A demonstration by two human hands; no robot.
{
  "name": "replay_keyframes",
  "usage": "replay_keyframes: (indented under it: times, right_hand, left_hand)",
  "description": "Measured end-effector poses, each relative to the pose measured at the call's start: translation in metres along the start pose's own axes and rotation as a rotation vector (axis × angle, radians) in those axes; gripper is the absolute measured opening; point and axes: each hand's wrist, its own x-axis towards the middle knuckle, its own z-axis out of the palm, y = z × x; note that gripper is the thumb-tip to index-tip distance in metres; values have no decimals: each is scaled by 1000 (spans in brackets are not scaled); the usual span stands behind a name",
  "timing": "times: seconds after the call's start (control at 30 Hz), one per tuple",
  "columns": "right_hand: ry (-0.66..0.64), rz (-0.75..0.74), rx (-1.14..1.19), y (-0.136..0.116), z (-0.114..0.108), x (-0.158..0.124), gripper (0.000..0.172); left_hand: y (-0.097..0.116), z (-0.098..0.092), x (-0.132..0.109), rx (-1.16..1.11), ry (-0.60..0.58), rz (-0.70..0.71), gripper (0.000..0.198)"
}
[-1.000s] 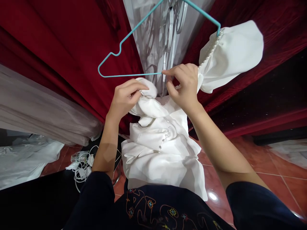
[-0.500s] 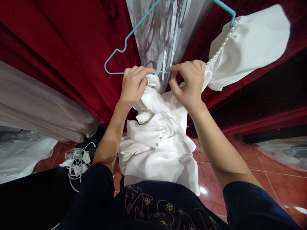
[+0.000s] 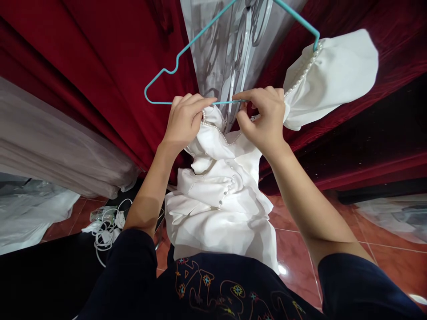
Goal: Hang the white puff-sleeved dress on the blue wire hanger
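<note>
Bright, even indoor light, with white glare spots on the glossy red floor tiles [image 3: 293, 249], soft shadows in the red curtain [image 3: 100, 66], mostly sharp focus, and wide-angle stretching toward the edges.

No legible txt, labels or nos. anywhere in view.
</note>
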Motion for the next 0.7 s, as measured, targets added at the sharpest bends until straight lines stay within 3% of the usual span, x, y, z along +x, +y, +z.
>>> replay_keyframes:
  times: [0.1, 0.17, 0.27, 0.33, 0.43, 0.57, 0.7]
  right_hand:
    - [-62, -38, 35, 0, -12, 3, 27]
    - [-18, -95, 33, 6, -24, 7, 29]
    - [282, -222, -12, 27, -41, 17, 32]
    - [449, -254, -68, 43, -48, 25, 43]
    - [465, -158, -30, 60, -52, 35, 46]
    - [524, -58, 273, 80, -57, 49, 36]
    - [725, 40, 439, 137, -69, 58, 38]
  left_hand:
    - [1, -1, 1, -1, 1, -25, 39]
    - [2, -2, 2, 2, 4, -41, 39]
    - [2, -1, 2, 3, 13, -41, 40]
    - [3, -1, 2, 3, 14, -39, 40]
    - [3, -4, 2, 14, 18, -59, 40]
    - [1, -13, 2, 23, 20, -71, 38]
    - [-1, -18, 2, 11, 19, -64, 38]
